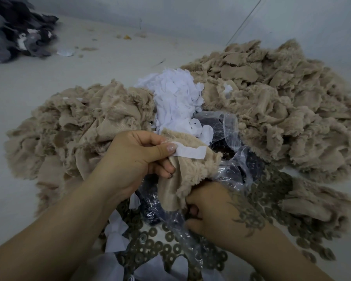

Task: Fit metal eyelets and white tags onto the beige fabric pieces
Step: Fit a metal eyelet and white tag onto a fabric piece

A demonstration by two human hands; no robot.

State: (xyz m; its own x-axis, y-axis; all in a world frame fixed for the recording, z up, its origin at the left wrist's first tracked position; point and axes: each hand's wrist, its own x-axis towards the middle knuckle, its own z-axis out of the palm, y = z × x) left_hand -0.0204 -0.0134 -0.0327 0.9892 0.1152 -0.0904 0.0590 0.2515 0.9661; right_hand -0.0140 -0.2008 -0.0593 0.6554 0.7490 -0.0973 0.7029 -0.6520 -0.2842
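My left hand (134,159) pinches a white tag (190,152) flat against a beige fabric piece (190,175), thumb on top and fingers curled under the cloth. My right hand (213,211) is below it, with fingers curled at the lower fringed edge of the same piece; what the fingertips hold is hidden. Dull metal eyelets (166,248) lie scattered on the surface beneath both hands. A heap of white tags (176,98) sits just beyond the held piece.
Beige fabric piles lie at left (73,126) and right (282,110). Crumpled clear plastic over something dark (231,142) sits in the middle. Dark fabric scraps (16,29) are piled at the far left by the wall. Loose white strips (116,232) lie near my left forearm.
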